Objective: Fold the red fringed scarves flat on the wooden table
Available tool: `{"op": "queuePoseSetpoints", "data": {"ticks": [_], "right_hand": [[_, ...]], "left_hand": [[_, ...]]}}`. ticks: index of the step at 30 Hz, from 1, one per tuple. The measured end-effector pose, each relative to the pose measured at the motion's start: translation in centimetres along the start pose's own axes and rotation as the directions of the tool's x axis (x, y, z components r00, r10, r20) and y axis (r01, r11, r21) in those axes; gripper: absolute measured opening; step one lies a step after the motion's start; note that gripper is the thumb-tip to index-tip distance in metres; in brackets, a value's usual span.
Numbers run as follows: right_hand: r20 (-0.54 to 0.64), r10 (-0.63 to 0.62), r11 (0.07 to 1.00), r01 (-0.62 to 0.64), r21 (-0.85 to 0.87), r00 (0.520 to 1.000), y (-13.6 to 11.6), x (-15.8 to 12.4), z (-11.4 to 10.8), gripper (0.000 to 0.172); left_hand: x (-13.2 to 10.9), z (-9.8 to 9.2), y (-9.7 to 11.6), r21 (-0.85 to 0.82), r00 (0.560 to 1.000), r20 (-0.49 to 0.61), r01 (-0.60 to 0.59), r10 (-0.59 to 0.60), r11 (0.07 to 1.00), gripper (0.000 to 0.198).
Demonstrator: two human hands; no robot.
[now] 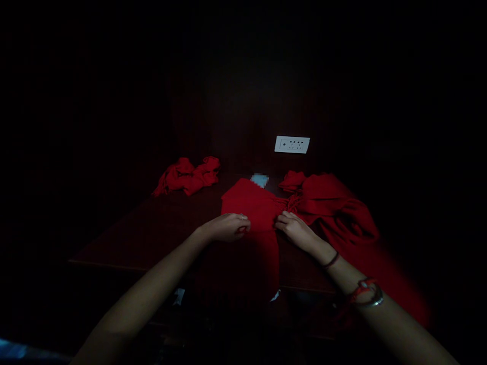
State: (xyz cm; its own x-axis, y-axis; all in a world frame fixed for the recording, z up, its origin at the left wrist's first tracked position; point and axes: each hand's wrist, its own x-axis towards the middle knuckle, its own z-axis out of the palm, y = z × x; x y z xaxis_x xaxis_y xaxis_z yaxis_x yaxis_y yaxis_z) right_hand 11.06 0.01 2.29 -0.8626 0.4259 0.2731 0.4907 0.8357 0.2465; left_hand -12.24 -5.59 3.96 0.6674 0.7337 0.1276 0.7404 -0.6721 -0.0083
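A red fringed scarf (254,210) lies over the dark table and hangs down past its front edge. My left hand (231,226) is closed at the scarf's left side, fingers curled onto the cloth. At the opposite side, my right hand (292,226) pinches the scarf's edge, close to some fringe. My right wrist carries bracelets, and a ring shows on my left hand. Shadow hides the lower part of the hanging cloth.
Bundled red cloth with fringe (190,176) sits at the back left. A larger red pile (338,203) spreads along the right and drapes over the front edge. A white wall socket (292,144) is behind the table (125,243). Surroundings are very dark.
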Motion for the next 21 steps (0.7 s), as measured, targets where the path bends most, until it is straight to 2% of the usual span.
{"op": "queuePoseSetpoints", "data": {"ticks": [3, 6, 10, 14, 21], "right_hand": [[-0.045, -0.007, 0.998, 0.010, 0.065, 0.999, 0.0, -0.2, -0.1, 0.021], [-0.080, -0.021, 0.996, 0.028, 0.088, 0.997, -0.2, -0.2, -0.2, 0.019], [-0.072, -0.062, 0.998, 0.061, -0.009, 0.995, -0.4, -0.2, -0.3, 0.021], [-0.059, -0.090, 0.991, 0.083, -0.109, 0.994, -0.2, -0.5, -0.5, 0.022], [0.041, -0.169, 0.978, 0.173, -0.121, 0.985, -0.9, -0.2, -0.8, 0.019]], "left_hand": [[-0.9, -1.0, -0.4, 0.021, 0.998, 0.032, 0.054, -0.054, 0.998, 0.012], [-1.3, -1.2, -0.7, 0.069, 0.994, 0.025, 0.103, -0.105, 0.992, 0.013], [-1.5, -0.5, -0.8, 0.120, 0.992, 0.027, 0.117, -0.121, 0.986, 0.014], [-2.8, 0.4, -0.5, 0.250, 0.984, -0.032, 0.179, -0.177, 0.951, 0.016], [-4.9, 2.2, 1.3, 0.315, 0.949, -0.118, 0.315, -0.292, 0.895, 0.017]]}}
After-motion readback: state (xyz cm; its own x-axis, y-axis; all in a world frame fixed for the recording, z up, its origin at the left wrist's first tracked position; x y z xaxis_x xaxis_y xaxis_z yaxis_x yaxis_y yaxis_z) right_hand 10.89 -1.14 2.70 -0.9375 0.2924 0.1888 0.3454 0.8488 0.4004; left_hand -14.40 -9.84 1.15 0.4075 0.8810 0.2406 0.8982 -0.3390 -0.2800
